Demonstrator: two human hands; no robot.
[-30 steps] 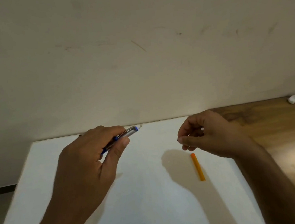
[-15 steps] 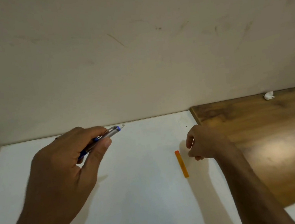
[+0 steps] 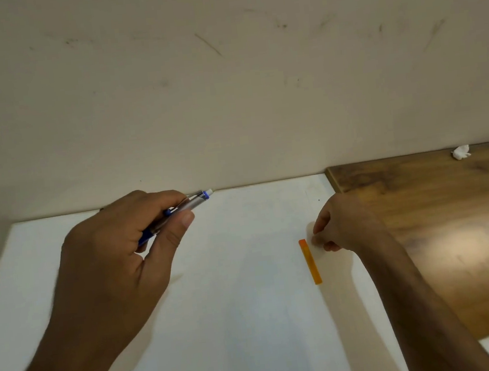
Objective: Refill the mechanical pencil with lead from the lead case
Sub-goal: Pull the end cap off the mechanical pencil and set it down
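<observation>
Plainly, the orange lead case [image 3: 310, 261] lies flat on the white worktop [image 3: 236, 308], the right hand [image 3: 343, 224] curled just beside its far end; whether that grip pinches anything cannot be told. Farther left, the left hand [image 3: 117, 254] clamps the mechanical pencil [image 3: 176, 213]. Any lead could snap or roll away unseen.

Silvery metallic-looking pencil barrel [image 3: 179, 212], translucent orange plastic lead case [image 3: 310, 261], matt white tabletop [image 3: 246, 322], glossy wood-grain board [image 3: 454, 222]
</observation>
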